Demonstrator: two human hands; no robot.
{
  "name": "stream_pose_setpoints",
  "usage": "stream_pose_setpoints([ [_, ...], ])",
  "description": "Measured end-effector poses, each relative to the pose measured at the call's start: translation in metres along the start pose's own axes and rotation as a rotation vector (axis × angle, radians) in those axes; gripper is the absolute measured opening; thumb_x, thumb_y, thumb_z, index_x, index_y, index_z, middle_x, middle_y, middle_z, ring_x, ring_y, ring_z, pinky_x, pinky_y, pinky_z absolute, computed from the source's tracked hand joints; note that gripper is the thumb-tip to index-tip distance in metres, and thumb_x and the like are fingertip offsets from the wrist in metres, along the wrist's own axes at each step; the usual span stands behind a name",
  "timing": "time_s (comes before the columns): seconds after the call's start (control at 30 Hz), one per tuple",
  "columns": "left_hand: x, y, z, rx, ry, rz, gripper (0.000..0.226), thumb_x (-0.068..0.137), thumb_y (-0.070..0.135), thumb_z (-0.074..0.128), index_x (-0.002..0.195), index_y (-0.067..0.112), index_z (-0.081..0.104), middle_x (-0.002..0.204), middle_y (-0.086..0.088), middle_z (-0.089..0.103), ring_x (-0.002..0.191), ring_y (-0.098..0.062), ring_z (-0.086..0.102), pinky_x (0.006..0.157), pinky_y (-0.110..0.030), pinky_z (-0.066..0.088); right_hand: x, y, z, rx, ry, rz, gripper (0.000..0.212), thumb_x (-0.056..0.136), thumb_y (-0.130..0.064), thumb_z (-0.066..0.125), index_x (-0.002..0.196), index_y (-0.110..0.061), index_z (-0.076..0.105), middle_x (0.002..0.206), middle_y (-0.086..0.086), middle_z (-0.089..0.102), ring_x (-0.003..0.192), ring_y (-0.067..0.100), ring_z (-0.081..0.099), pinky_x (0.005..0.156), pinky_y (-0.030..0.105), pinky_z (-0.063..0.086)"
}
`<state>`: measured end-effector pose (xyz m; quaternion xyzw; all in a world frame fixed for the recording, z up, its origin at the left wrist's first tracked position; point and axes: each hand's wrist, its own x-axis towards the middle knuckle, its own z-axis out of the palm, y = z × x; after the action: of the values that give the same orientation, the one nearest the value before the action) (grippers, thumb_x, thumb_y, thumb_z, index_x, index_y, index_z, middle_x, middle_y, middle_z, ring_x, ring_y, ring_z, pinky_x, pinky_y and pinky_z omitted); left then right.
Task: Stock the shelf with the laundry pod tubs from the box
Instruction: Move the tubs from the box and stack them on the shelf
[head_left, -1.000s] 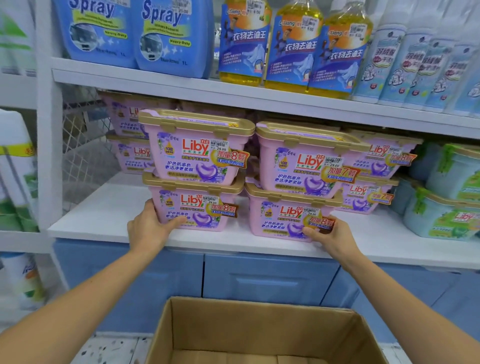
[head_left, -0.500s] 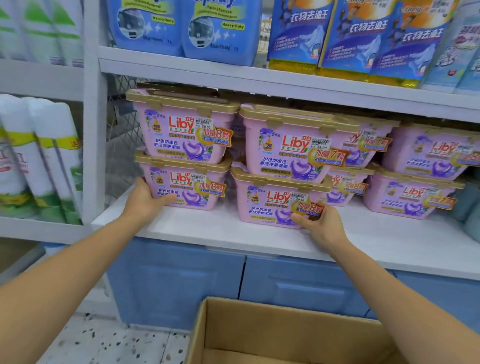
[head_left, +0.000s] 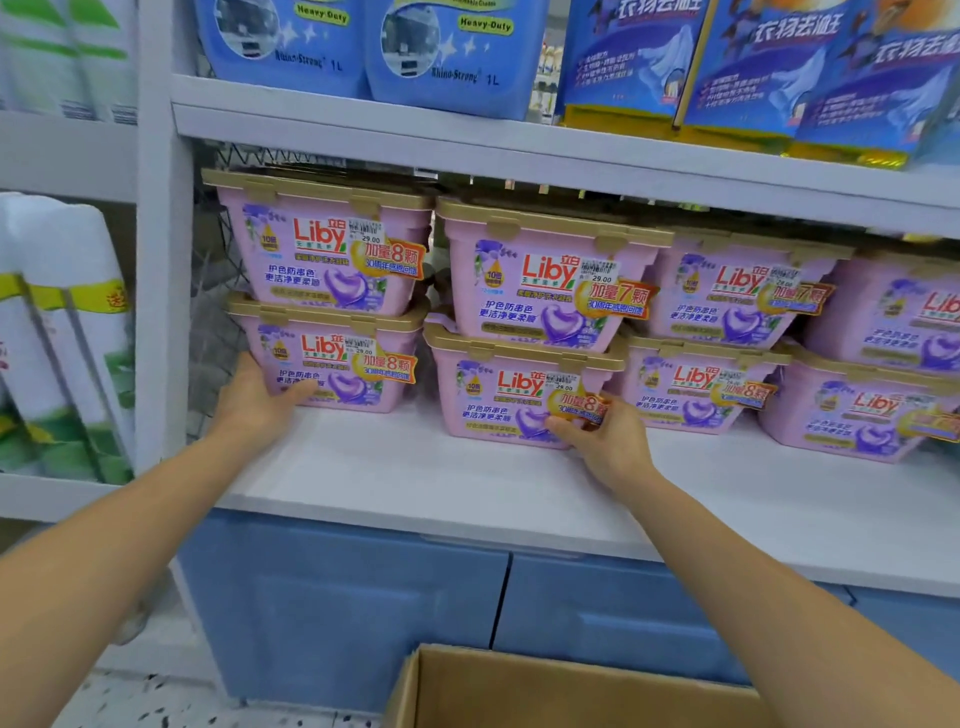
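While stacked tubs (head_left: 332, 364) fill the shelf (head_left: 415, 483), both hands (head_left: 260, 400) lie flat against them, ungripped; box (head_left: 545, 691) contents unseen.

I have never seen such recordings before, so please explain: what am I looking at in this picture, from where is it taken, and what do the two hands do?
No machine is here: a person works with bare hands. The one picture comes from a camera worn on the person's head, looking forward and down, so both forearms reach in from below.

In front is a white shelf in a shop. On it stand pink laundry pod tubs with gold lids, two high, side by side. The left hand presses on the lower left corner of the bottom left tub. The right hand touches the front lower right of the bottom tub of the next stack. Neither tub is lifted; both rest on the shelf. Blue bottles stand on the shelf above. At the bottom edge is the open cardboard box; what it holds is out of view.
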<state>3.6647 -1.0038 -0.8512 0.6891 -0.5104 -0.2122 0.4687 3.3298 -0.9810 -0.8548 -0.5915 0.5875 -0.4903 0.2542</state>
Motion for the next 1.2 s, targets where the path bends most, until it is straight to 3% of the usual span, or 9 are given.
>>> stream_pose_setpoints([
  [0.13,0.017,-0.006,0.003,-0.031,-0.007,0.053,0.056,0.083,0.019,0.068,0.132,0.008,0.042,0.135,-0.012,0.056,0.123,-0.034,0.052,0.103,-0.046,0.041,0.014,0.002,0.009,0.010,0.010,0.030,0.037,0.076,-0.018,0.075,0.109,-0.007,0.063,0.070,-0.011,0.059,0.077,0.016,0.062,0.079,0.035,0.056],
  [0.23,0.031,-0.011,0.006,-0.044,-0.037,0.057,0.056,0.082,0.019,0.068,0.132,0.011,0.043,0.133,-0.010,0.058,0.122,-0.032,0.054,0.104,-0.050,0.041,0.027,0.006,0.012,0.018,0.014,0.045,0.038,0.075,-0.019,0.075,0.110,-0.007,0.063,0.070,-0.011,0.059,0.080,0.017,0.061,0.084,0.037,0.055],
  [0.43,0.080,-0.050,0.014,-0.051,-0.035,0.081,0.072,0.062,0.050,0.069,0.124,0.022,0.046,0.126,-0.002,0.063,0.115,-0.029,0.059,0.098,-0.054,0.046,0.049,0.015,0.018,-0.025,0.027,0.056,0.040,0.073,-0.025,0.077,0.108,-0.008,0.066,0.084,0.001,0.066,0.094,0.029,0.068,0.087,0.046,0.055],
  [0.5,0.084,-0.052,0.016,-0.046,-0.025,0.096,0.076,0.058,0.053,0.068,0.124,0.022,0.046,0.126,-0.002,0.063,0.114,-0.028,0.059,0.098,-0.054,0.047,0.055,0.018,0.018,-0.038,0.027,0.045,0.040,0.073,-0.026,0.077,0.107,-0.007,0.066,0.085,0.002,0.066,0.094,0.029,0.068,0.086,0.047,0.055],
  [0.63,0.065,-0.033,0.014,0.000,-0.013,0.097,0.061,0.074,0.034,0.072,0.127,0.020,0.043,0.129,-0.003,0.061,0.118,-0.029,0.057,0.100,-0.053,0.045,0.060,0.022,0.020,-0.044,0.048,0.035,0.034,0.074,-0.024,0.076,0.102,-0.007,0.067,0.071,-0.005,0.060,0.087,0.029,0.067,0.084,0.045,0.056],
  [0.73,0.061,-0.031,0.013,0.031,0.015,0.100,0.067,0.069,0.040,0.073,0.126,0.020,0.044,0.128,-0.005,0.062,0.116,-0.031,0.058,0.098,-0.052,0.047,0.060,0.023,0.020,0.002,0.044,0.036,0.028,0.074,-0.020,0.076,0.098,-0.006,0.067,0.068,-0.006,0.060,0.071,0.021,0.060,0.066,0.031,0.051],
  [0.83,0.051,-0.022,0.012,0.063,0.053,0.088,0.064,0.069,0.038,0.075,0.122,0.017,0.049,0.125,-0.008,0.064,0.112,-0.032,0.060,0.095,-0.051,0.049,0.058,0.023,0.020,0.064,0.037,0.038,0.030,0.075,-0.018,0.075,0.099,-0.001,0.067,0.083,0.004,0.066,0.071,0.016,0.054,0.060,0.022,0.041],
  [1.0,0.042,-0.013,0.013,0.090,0.076,0.104,0.057,0.074,0.032,0.075,0.122,0.013,0.050,0.124,-0.010,0.064,0.112,-0.034,0.060,0.094,-0.050,0.049,0.054,0.022,0.019,0.047,0.030,0.018,0.021,0.076,-0.020,0.074,0.092,-0.008,0.066,0.089,0.007,0.068,0.080,0.019,0.060,0.068,0.027,0.047],
  [1.2,0.042,-0.014,0.015,0.066,0.042,0.115,0.059,0.078,0.028,0.072,0.127,0.014,0.043,0.130,-0.008,0.060,0.118,-0.033,0.056,0.099,-0.051,0.045,0.052,0.023,0.020,-0.054,0.052,-0.011,0.034,0.077,-0.027,0.073,0.103,-0.007,0.066,0.100,0.007,0.071,0.091,0.022,0.063,0.084,0.036,0.052],
])
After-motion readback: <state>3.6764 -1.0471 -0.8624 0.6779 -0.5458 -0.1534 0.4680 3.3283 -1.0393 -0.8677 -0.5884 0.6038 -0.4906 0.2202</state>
